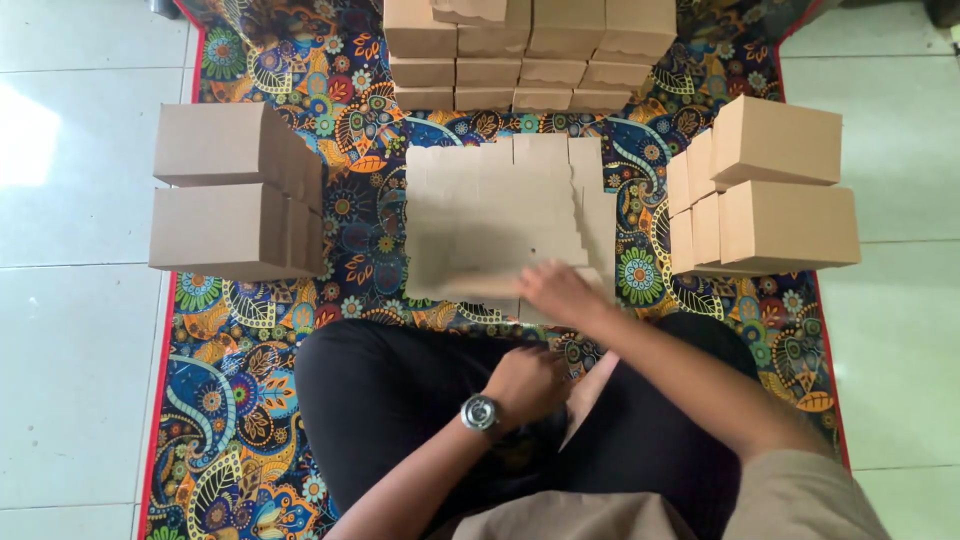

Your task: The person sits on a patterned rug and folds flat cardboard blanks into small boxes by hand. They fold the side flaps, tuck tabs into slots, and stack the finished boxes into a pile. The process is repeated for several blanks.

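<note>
— What surrounds me?
— Folded brown cardboard boxes (235, 190) stacked left, right and ahead on the patterned floral mat (240, 400)

— And my hands?
— My right hand (560, 293) lies, fingers together, on the near edge of the flat die-cut cardboard sheets (495, 215) before my knees; my left hand (527, 382), wearing a watch, rests curled on my lap

Plain brown flat cardboard (495, 220), multicoloured floral-patterned mat (250, 400), black trousers (400, 400), white tiles (70, 300)
</note>
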